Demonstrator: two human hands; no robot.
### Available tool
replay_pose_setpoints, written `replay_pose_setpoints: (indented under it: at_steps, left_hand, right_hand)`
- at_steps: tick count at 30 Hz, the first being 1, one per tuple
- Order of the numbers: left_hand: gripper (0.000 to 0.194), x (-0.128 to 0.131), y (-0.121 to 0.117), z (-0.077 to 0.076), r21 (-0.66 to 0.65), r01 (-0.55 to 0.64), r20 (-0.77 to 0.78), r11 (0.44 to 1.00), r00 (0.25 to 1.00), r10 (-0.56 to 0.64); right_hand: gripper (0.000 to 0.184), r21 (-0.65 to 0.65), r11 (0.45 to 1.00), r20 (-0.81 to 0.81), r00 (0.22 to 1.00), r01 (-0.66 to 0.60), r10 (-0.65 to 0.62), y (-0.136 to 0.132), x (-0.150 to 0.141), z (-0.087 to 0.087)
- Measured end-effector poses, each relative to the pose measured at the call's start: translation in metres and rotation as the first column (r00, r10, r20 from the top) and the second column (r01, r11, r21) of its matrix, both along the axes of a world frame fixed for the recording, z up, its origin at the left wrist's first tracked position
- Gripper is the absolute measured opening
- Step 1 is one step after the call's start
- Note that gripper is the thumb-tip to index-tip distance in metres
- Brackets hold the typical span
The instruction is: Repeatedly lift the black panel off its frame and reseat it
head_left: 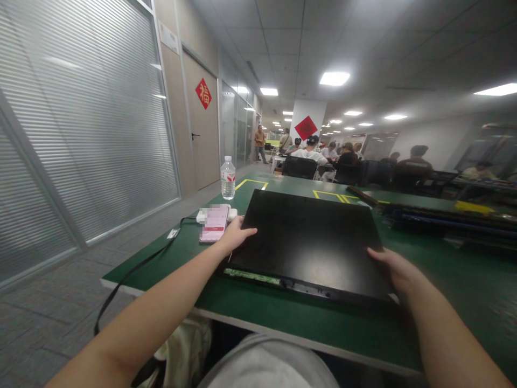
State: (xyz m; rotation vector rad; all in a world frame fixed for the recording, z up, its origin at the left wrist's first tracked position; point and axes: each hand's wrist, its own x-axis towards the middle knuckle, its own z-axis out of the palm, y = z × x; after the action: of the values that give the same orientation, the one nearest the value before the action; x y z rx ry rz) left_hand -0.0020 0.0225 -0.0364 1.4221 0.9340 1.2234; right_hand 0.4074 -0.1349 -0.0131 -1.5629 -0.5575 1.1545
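A large black display panel [307, 237] lies in front of me, its dark face turned up. Along its near edge runs a narrow green circuit board [252, 276]. My left hand [236, 235] grips the panel's left edge, thumb on the face and fingers hidden below. On the opposite side my right hand [398, 269] holds the right edge the same way, its thumb over the top. The panel is over the green table [161, 269]; whether it touches the surface all round I cannot tell.
Left of the panel are a phone [215, 225] with a lit screen, a white object beside it and a black cable [141, 269]. A water bottle [228, 179] stands behind. Dark strips [440, 220] lie at the right, near a yellow item [472, 208]. Several people sit farther back.
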Motion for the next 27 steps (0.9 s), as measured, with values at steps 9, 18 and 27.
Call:
replay_pose_setpoints:
  at_steps: [9, 18, 27]
  left_hand:
    - [0.060, -0.0039, 0.0053, -0.0090, 0.013, -0.006, 0.001, 1.000, 1.000, 0.006]
    - [0.060, -0.0027, 0.0028, -0.0041, -0.015, -0.027, -0.056, 1.000, 0.998, 0.026]
    - [0.059, -0.0046, 0.0045, -0.0063, -0.005, -0.015, -0.022, 1.000, 1.000, 0.015]
  right_hand:
    - [0.028, -0.004, 0.999, -0.005, 0.999, -0.034, 0.034, 0.0026, 0.0031, -0.0079]
    - [0.033, -0.006, 1.000, -0.004, 1.000, -0.007, 0.007, 0.0039, 0.0005, -0.0079]
    - [0.036, -0.011, 1.000, 0.005, 1.000, -0.012, 0.012, 0.0015, -0.0042, -0.0031]
